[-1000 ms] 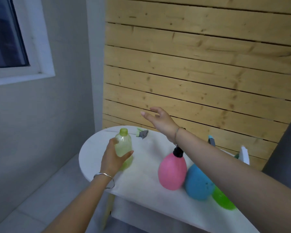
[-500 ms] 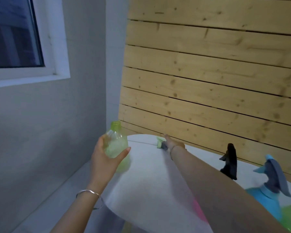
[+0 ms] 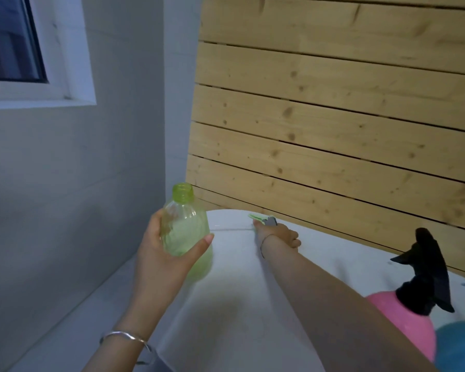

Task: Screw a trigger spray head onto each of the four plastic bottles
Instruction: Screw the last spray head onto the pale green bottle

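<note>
Right, so the step in hand is fetching a head for a bare bottle. The left hand [image 3: 161,261] is clamped round the green bottle [image 3: 184,229], thumb across the front and fingers behind. It holds the bottle upright and off the table [image 3: 239,304], just at the table's left edge. The neck is open, threads showing, no head on it yet.

The right hand [image 3: 278,234] is stretched out to the table's far edge, where the trigger spray head [image 3: 263,219] (green nozzle, grey body) sits close to the wooden slat wall [image 3: 333,130]. The fingers are curled over it w/ the thumb alongside. It reads as a grip, but I can't tell if the head is off the surface.

Towards the right edge stands a pink bottle [image 3: 403,326] w/ a black spray head [image 3: 427,275] already seated, so at least one is done. At the near right corner is a blue bottle [image 3: 459,345], mostly cut off by the frame, so its top can't be checked. No 4th bottle in view, so how far along the task is, is approx. at best.

Next move, prob.: lift the head, bring it back across the table to the green bottle, and set the collar square over the neck. Then turn it down while the left hand stops the bottle spinning. The bottle looks thin-walled, so I'd guess too hard a squeeze would dent it. A tilted collar would likely cross-thread, so line it up first, then twist.
</note>
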`<state>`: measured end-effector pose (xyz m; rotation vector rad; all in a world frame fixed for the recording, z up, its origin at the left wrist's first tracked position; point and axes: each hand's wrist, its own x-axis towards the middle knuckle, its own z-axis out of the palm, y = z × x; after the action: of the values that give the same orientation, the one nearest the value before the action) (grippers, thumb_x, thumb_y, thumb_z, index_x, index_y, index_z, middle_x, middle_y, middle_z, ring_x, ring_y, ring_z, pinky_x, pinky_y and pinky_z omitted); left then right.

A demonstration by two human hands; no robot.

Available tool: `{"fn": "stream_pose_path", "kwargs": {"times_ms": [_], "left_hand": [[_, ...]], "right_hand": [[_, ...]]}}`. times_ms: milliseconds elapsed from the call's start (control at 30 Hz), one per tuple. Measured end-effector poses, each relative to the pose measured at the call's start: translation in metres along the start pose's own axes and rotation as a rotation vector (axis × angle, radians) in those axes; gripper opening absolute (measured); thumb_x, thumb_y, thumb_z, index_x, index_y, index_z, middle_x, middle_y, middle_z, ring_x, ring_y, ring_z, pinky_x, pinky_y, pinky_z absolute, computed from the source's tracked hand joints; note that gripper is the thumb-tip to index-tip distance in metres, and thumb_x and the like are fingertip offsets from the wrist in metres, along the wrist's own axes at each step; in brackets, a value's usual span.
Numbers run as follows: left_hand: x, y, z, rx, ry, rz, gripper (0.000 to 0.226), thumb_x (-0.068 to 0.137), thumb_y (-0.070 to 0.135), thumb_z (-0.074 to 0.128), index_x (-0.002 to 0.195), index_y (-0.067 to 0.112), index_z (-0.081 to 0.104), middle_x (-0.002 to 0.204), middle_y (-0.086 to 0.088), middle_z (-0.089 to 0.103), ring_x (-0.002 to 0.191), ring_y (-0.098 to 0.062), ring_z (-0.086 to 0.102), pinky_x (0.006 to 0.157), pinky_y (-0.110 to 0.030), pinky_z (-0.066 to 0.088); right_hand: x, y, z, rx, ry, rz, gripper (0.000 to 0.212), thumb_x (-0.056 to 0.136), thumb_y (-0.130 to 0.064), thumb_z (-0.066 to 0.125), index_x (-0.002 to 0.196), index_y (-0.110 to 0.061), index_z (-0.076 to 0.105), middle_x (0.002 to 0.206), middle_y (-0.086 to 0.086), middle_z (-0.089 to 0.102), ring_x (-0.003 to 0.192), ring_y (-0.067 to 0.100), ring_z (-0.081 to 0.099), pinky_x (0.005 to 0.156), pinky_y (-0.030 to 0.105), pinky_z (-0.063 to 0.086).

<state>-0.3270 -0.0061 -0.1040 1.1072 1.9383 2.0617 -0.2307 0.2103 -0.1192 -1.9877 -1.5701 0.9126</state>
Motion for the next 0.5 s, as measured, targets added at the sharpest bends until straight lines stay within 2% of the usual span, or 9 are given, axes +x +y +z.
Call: {"fn": "stream_pose_path", "kwargs": {"times_ms": [100, 167, 233, 267, 300, 367, 400, 433, 500], "left_hand": [[-0.001, 0.006, 0.0, -0.006, 0.005, -0.007, 0.073, 0.053, 0.048, 0.085, 0.118, 0.04, 0.051, 0.117, 0.021, 0.059, 0.11, -0.006, 0.055, 0.088, -0.028, 0.045], [-0.002, 0.009, -0.002, -0.004, -0.007, -0.005, 0.075, 0.051, 0.052, 0.085, 0.117, 0.041, 0.051, 0.116, 0.022, 0.059, 0.11, -0.005, 0.055, 0.086, -0.026, 0.044], [-0.003, 0.012, -0.005, -0.001, -0.02, -0.01, 0.073, 0.05, 0.052, 0.082, 0.116, 0.042, 0.051, 0.115, 0.023, 0.059, 0.11, -0.003, 0.055, 0.086, -0.025, 0.045], [-0.004, 0.014, -0.006, 0.002, -0.023, -0.016, 0.073, 0.05, 0.052, 0.082, 0.116, 0.042, 0.052, 0.115, 0.023, 0.059, 0.109, -0.003, 0.055, 0.087, -0.026, 0.046], [-0.004, 0.016, -0.008, 0.005, -0.025, -0.02, 0.073, 0.051, 0.051, 0.084, 0.116, 0.041, 0.052, 0.114, 0.023, 0.06, 0.109, -0.004, 0.056, 0.088, -0.028, 0.046], [-0.004, 0.02, -0.011, 0.004, -0.03, -0.02, 0.071, 0.052, 0.048, 0.085, 0.115, 0.042, 0.052, 0.114, 0.023, 0.06, 0.11, -0.005, 0.056, 0.09, -0.03, 0.046], [-0.004, 0.022, -0.013, 0.0, -0.027, -0.019, 0.07, 0.051, 0.048, 0.085, 0.113, 0.043, 0.053, 0.113, 0.024, 0.06, 0.11, -0.005, 0.056, 0.09, -0.03, 0.046], [-0.004, 0.023, -0.013, -0.004, -0.024, -0.02, 0.069, 0.05, 0.049, 0.083, 0.112, 0.044, 0.053, 0.112, 0.024, 0.06, 0.109, -0.005, 0.056, 0.09, -0.03, 0.046], [-0.005, 0.025, -0.013, -0.001, -0.025, -0.027, 0.067, 0.049, 0.05, 0.082, 0.11, 0.045, 0.052, 0.11, 0.023, 0.061, 0.108, -0.006, 0.057, 0.09, -0.031, 0.047]], "right_hand": [[-0.002, -0.004, -0.005, -0.004, -0.098, -0.039, 0.053, 0.079, -0.048, 0.06, 0.126, -0.024, 0.053, 0.127, 0.009, 0.048, 0.121, 0.032, 0.039, 0.101, 0.036, 0.036], [-0.004, -0.009, -0.007, 0.063, -0.228, -0.073, 0.047, 0.077, -0.032, 0.059, 0.124, -0.032, 0.057, 0.123, 0.009, 0.053, 0.118, 0.034, 0.043, 0.093, 0.033, 0.04], [-0.006, -0.013, -0.012, 0.076, -0.321, -0.103, 0.028, 0.073, -0.02, 0.059, 0.1, -0.021, 0.065, 0.11, 0.009, 0.057, 0.102, 0.031, 0.052, 0.079, 0.031, 0.037], [-0.008, -0.014, -0.015, 0.037, -0.348, -0.116, 0.018, 0.073, -0.018, 0.059, 0.09, -0.015, 0.063, 0.107, 0.009, 0.056, 0.093, 0.028, 0.051, 0.076, 0.032, 0.036], [-0.009, -0.014, -0.016, 0.025, -0.356, -0.136, 0.02, 0.075, -0.019, 0.061, 0.094, -0.015, 0.062, 0.112, 0.011, 0.057, 0.092, 0.026, 0.05, 0.079, 0.032, 0.039], [-0.01, -0.009, -0.016, 0.042, -0.323, -0.135, 0.059, 0.075, -0.038, 0.068, 0.127, -0.013, 0.053, 0.133, 0.013, 0.049, 0.114, 0.028, 0.048, 0.095, 0.036, 0.041], [-0.012, -0.006, -0.018, 0.02, -0.244, -0.107, 0.077, 0.071, -0.05, 0.071, 0.133, -0.012, 0.046, 0.138, 0.012, 0.043, 0.125, 0.029, 0.042, 0.099, 0.038, 0.039], [-0.015, -0.003, -0.02, -0.027, -0.171, -0.077, 0.087, 0.066, -0.058, 0.072, 0.134, -0.011, 0.044, 0.14, 0.012, 0.041, 0.13, 0.029, 0.039, 0.101, 0.038, 0.039], [-0.019, 0.003, -0.023, -0.06, -0.127, -0.042, 0.083, 0.065, -0.059, 0.074, 0.128, -0.01, 0.05, 0.137, 0.011, 0.044, 0.128, 0.027, 0.043, 0.097, 0.035, 0.042]]}}
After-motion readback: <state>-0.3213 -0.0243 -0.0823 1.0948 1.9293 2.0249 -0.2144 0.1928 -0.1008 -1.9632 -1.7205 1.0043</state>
